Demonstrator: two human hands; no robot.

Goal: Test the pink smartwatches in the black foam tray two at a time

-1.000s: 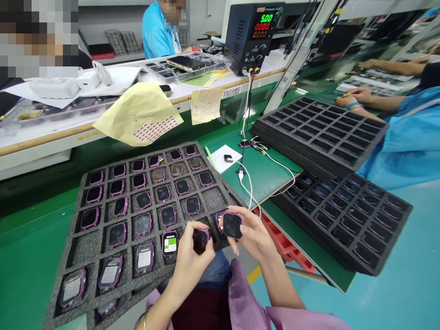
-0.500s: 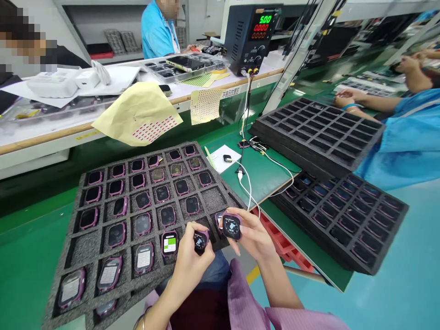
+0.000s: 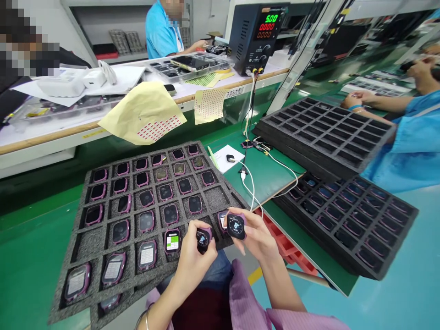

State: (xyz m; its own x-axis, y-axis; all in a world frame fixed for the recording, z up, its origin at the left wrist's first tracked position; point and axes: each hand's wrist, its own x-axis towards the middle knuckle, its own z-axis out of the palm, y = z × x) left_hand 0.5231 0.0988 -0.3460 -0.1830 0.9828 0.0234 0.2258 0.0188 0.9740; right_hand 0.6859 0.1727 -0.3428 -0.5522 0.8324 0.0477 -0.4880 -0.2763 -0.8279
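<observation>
Over the right front edge of a grey foam tray (image 3: pixel 80 245), both hands hold purple-framed watches with lit dark faces. My left hand (image 3: pixel 193 261) wraps its fingers round one watch (image 3: pixel 203 239), partly covered by the fingers. My right hand (image 3: pixel 259 236) pinches the other watch (image 3: pixel 236 225) by its edges, its screen facing me. Many similar watches lie in the tray's compartments, one showing a green and white screen (image 3: pixel 172 241). Another lit watch (image 3: pixel 222 220) sits in the tray just left of my right hand's watch.
Stacked foam trays (image 3: pixel 330 133) stand at the right, above a tray of watches (image 3: pixel 347 211). White cables (image 3: pixel 252 183) cross the green table. A power supply (image 3: pixel 256 39) stands on the shelf (image 3: pixel 137 114). Co-workers in blue are behind and at right.
The view has shifted slightly, so tray, table and shelf appear a little further right. Both hands keep their watches in nearly the same pose.
</observation>
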